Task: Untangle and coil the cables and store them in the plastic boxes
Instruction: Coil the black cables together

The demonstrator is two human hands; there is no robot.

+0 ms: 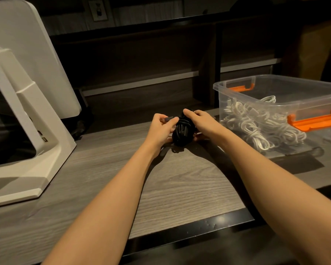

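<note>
A bundle of black cable (182, 133) sits between both hands just above the wooden counter. My left hand (161, 128) grips its left side and pinches a grey plug end (169, 118) with thumb and fingers. My right hand (202, 121) curls over the bundle's top and right side. To the right stands a clear plastic box (237, 84) with orange latches (313, 122), holding several coiled white cables (256, 123).
A white monitor on its stand (27, 115) occupies the left of the grey wood counter (180, 188). A dark shelf unit rises behind the hands. The counter's dark front edge (199, 229) runs across near my forearms.
</note>
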